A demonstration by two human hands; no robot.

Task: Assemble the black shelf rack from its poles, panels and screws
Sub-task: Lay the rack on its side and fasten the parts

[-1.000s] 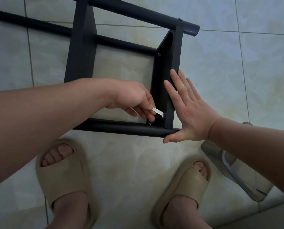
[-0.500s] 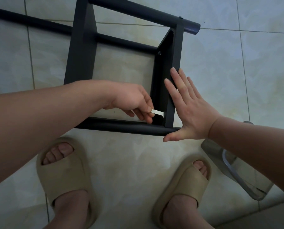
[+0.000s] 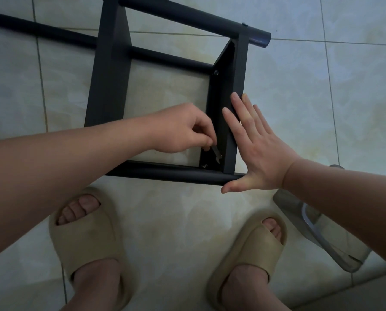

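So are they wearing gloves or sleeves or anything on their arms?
No. The left hand and the right hand have no gloves, and no rings show. The left forearm and the right forearm are bare as far as the picture reaches: no sleeves, watch or bracelet in sight.

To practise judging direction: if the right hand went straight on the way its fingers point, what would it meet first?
The right hand rests flat on the end panel; going on, it would slide up that panel, probably toward the far pole. Depth is unclear.
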